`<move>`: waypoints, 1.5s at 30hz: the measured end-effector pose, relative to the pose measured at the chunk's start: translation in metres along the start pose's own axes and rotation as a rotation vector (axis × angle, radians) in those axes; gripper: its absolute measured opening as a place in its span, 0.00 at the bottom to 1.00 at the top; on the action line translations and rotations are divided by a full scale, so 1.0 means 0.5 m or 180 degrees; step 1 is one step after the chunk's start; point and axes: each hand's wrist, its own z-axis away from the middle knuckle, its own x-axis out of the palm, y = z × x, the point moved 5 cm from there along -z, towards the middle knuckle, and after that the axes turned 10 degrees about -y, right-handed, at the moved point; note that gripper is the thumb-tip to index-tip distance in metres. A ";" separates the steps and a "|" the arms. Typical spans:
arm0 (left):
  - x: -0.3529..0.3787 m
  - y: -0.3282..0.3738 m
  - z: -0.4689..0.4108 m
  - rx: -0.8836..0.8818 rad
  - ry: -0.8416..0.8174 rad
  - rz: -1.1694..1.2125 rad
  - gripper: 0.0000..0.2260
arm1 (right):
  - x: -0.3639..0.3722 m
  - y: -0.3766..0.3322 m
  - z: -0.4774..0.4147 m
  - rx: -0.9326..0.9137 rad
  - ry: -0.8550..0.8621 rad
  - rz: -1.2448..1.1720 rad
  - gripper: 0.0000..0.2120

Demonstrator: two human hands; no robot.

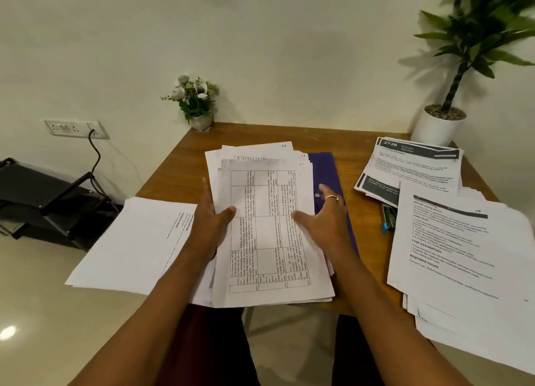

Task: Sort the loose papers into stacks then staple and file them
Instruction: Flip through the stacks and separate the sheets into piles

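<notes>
Purple folder [325, 168] under paper stack [266, 235], left hand [210, 220] gripping it, right hand [327, 217] flat

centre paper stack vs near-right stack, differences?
Centre stack shows a ruled grid; near-right stack shows headed text lines. Left hand grips the centre stack, right hand touches its edge; near-right stack lies untouched. Centre stack partly covers a purple folder; near-right stack overhangs the table edge. Both: white, fanned.

Middle of table [362, 142]: paper stack [269, 235] on folder [324, 168]. Loose sheets [136, 241] over left edge; printed pile [463, 241] at right edge, stapler [389, 219] just left of it. Flower pot [199, 104] at far-left corner, potted plant [440, 125] by far-right.
</notes>
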 end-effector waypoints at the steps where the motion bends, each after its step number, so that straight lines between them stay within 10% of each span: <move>1: 0.004 0.014 -0.004 -0.0010 -0.0044 0.0163 0.31 | -0.014 -0.005 -0.009 0.0124 -0.0119 -0.0464 0.45; 11: 0.104 0.263 -0.051 0.0503 -0.0157 0.0150 0.10 | -0.198 -0.199 -0.028 -0.0930 -0.0656 -0.2776 0.12; 19: 0.158 0.325 -0.029 0.1103 0.0219 -0.0226 0.04 | -0.252 -0.259 0.048 -0.1567 0.0162 -0.1641 0.08; 24: 0.158 0.126 -0.002 0.0008 0.0108 -0.0553 0.08 | -0.123 -0.087 0.042 -0.0543 -0.0354 -0.1291 0.06; 38: 0.131 0.084 -0.011 -0.0162 0.0201 -0.0254 0.07 | -0.082 -0.032 0.018 -0.0209 -0.0558 -0.0882 0.18; 45: -0.038 0.188 -0.090 -0.0177 0.0379 0.0911 0.15 | -0.138 -0.115 -0.076 -0.0089 -0.1664 0.1082 0.20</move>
